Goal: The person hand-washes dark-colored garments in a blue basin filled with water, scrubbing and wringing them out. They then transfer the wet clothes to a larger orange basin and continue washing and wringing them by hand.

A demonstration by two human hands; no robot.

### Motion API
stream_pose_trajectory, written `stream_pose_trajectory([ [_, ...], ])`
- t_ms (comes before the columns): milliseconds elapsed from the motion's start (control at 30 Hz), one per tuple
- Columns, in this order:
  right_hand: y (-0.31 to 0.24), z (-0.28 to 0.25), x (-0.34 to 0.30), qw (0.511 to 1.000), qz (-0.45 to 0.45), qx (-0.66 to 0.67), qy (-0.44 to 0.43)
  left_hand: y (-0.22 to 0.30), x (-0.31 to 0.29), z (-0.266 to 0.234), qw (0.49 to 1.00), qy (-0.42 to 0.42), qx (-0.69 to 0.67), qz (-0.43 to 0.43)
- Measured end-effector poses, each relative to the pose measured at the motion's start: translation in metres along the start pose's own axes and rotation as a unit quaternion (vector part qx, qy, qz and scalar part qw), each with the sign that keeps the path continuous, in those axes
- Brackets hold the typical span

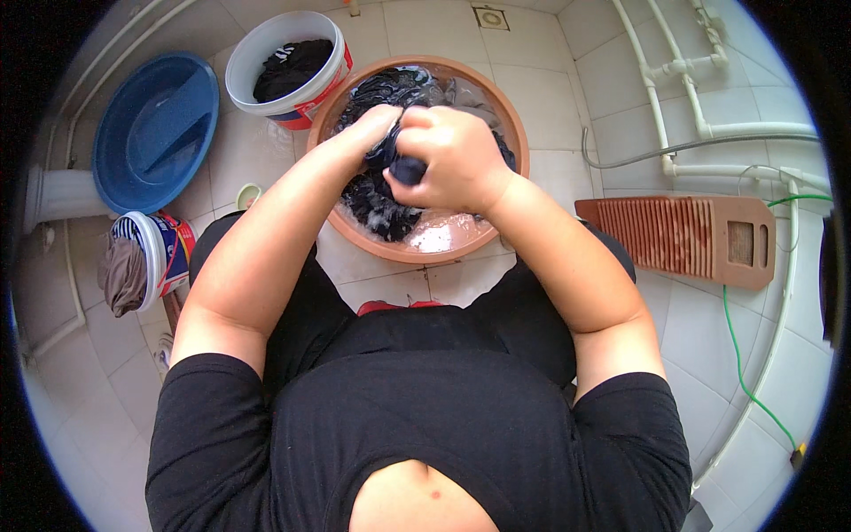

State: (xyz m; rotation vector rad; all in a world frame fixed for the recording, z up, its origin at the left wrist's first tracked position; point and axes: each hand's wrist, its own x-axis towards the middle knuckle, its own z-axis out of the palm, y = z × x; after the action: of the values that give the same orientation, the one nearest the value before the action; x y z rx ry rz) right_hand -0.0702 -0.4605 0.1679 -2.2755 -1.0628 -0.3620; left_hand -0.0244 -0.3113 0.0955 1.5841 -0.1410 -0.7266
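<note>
The tiled floor (541, 106) carries 1 brown basin (514, 133) and 1 blue basin (155, 129). 2 white buckets (288, 66) (155, 253) and a ribbed washboard (678, 238) lie there too.

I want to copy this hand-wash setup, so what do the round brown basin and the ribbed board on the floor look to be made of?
The round brown basin looks like smooth moulded plastic: thin even rim, uniform terracotta colour, slight sheen. The ribbed reddish-brown washboard could be wood or wood-coloured plastic; its matte surface and regular ridges leave that open. Both hands grip dark wet cloth, clearly fabric.

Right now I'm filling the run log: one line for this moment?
both hands wring dark cloth | left hand, right hand shut on dark cloth | over brown basin of soapy water
</note>
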Motion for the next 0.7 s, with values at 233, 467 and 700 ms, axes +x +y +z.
stream_pose_trajectory([
  [233, 0.072, -0.009, -0.005, 0.690, 0.494, 0.498, 0.180, 0.031, 0.005, -0.023, 0.905, 0.078, -0.408, -0.091],
  [467, 0.067, -0.022, -0.002, 0.654, 0.522, 0.505, 0.211, 0.087, -0.017, -0.085, 0.853, 0.329, -0.394, 0.100],
  [700, 0.076, -0.014, -0.013, 0.654, 0.534, 0.512, 0.161, 0.081, -0.023, -0.118, 0.825, 0.385, -0.411, 0.043],
])
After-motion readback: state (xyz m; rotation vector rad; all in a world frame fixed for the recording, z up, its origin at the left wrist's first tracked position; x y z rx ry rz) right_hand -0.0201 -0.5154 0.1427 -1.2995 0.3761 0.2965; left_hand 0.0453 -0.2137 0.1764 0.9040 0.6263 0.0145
